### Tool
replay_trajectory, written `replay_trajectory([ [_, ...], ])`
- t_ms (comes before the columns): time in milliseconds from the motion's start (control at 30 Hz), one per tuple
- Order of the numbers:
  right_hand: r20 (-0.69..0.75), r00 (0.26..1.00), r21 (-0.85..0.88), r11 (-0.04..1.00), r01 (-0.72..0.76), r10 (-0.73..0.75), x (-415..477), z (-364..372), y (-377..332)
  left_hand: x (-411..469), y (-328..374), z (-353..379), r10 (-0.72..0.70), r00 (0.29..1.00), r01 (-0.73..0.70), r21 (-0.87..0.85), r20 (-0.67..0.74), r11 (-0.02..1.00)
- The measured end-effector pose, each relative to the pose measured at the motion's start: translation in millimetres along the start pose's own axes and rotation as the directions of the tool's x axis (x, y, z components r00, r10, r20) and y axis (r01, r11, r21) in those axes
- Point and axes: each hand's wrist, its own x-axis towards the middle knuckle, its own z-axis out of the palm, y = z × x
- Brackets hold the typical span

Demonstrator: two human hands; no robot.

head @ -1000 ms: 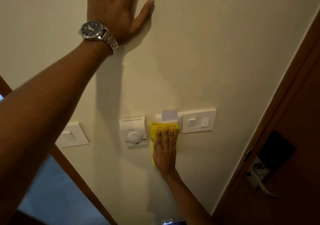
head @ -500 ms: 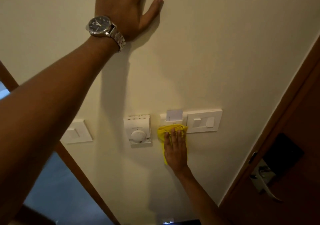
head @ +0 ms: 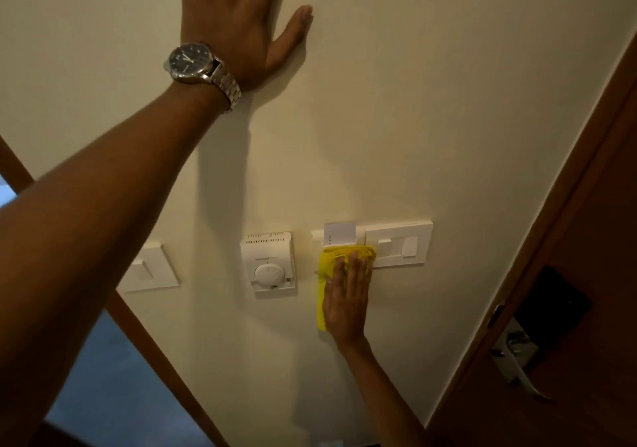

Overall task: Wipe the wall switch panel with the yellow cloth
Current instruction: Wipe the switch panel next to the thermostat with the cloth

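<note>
Head view: the left hand (head: 238,22) lies flat against the cream wall (head: 431,102) at the 12 o'clock edge of the frame, fingers extended and spread, thumb pointing toward 2 o'clock, gripping nothing. A metal wristwatch (head: 198,64) with a dark dial sits on that wrist. The right hand (head: 346,298) is at about 5 o'clock from frame centre, fingers straight and together, palm pressing the yellow cloth (head: 331,260) flat against the wall; it does not close around the cloth. The cloth covers the lower left part of the wall switch panel (head: 400,243), bunched at the fingertips, with a strip hanging down along the 9 o'clock side of the hand. A white card (head: 339,233) stands upright in the panel's slot, directly at 12 o'clock from the cloth. A thermostat (head: 270,264) with a round dial is mounted just beside the cloth at 9 o'clock. A single switch plate (head: 148,271) sits farther out at 9 o'clock, partly behind the left forearm. A brown door (head: 593,274) with a metal lever handle (head: 520,360) occupies the 4 o'clock region.
</note>
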Motion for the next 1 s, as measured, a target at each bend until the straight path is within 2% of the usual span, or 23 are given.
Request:
replay_trajectory([
  [67, -0.022, 0.987, 0.091, 0.984, -0.156, 0.158, 1, 2, -16, 1, 2, -2, -0.002, 1.0, 0.003, 0.018, -0.014, 1.0],
  [100, -0.017, 0.984, 0.127, 0.977, -0.174, 0.177, -1, 4, -22, 0, 3, -2, 0.0, 1.0, 0.0, 0.019, -0.02, 1.0],
  [167, 0.015, 0.998, 0.116, 0.991, -0.063, 0.062, -4, 7, -24, 0, 1, -1, 0.0, 1.0, 0.0, 0.014, -0.013, 1.0],
  [233, 0.045, 0.989, 0.043, 0.989, 0.14, -0.142, 0, 5, -10, -1, -1, 0, -0.005, 1.0, 0.005, 0.007, 0.008, 1.0],
  [300, 0.049, 0.973, -0.018, 0.974, 0.226, -0.225, 2, -1, 6, 0, -1, 0, -0.008, 1.0, 0.008, 0.007, 0.019, 1.0],
  [333, 0.033, 0.983, -0.02, 0.984, 0.18, -0.179, 2, -4, 9, 0, 0, -1, -0.006, 1.0, 0.006, 0.007, 0.022, 1.0],
  [433, -0.004, 0.989, 0.086, 0.985, -0.15, 0.151, 2, -4, -1, 0, 3, -3, -0.003, 1.0, 0.003, 0.009, 0.0, 1.0],
  [467, 0.003, 0.982, 0.105, 0.976, -0.191, 0.191, 2, -1, -8, 0, 3, -2, 0.0, 1.0, 0.0, 0.012, -0.011, 1.0],
  [800, 0.058, 0.997, -0.014, 0.998, 0.054, -0.053, 2, -1, 4, 0, 1, -1, -0.006, 1.0, 0.006, -0.003, 0.027, 1.0],
  [1000, 0.054, 0.998, -0.021, 1.0, 0.017, -0.016, 9, 2, -4, 1, 1, 2, 0.002, 1.0, -0.003, -0.011, -0.014, 1.0],
])
